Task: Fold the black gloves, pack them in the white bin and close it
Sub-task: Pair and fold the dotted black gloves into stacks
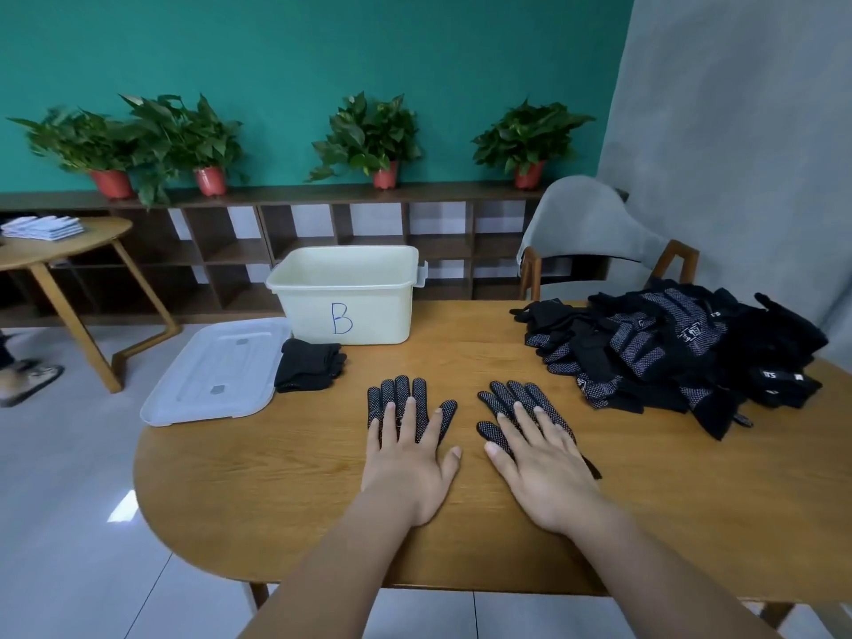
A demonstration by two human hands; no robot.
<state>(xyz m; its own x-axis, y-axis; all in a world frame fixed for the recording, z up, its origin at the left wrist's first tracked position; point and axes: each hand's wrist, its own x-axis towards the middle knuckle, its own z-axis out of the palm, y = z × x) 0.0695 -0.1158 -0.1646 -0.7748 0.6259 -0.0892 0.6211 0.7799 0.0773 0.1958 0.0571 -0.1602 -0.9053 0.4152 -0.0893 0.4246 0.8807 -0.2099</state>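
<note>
My left hand (405, 458) lies flat, fingers spread, pressing on the left glove (400, 395). My right hand (544, 468) is spread the same way on the right glove (509, 401). Both lie in front of the white bin (382, 306), which is open and marked "B" in blue. A folded bundle (309, 364) and the lid (214, 371) sit front-left of the bin, and the glove pile (682, 352) to its right.

The left hand (408, 468) lies flat, palm down, fingers straight and spread, thumb out to the right. The right hand (546, 477) lies flat likewise, near it, fingers angled leftward. The bare left forearm (341, 564) and right forearm (645, 569) reach forward, converging.
</note>
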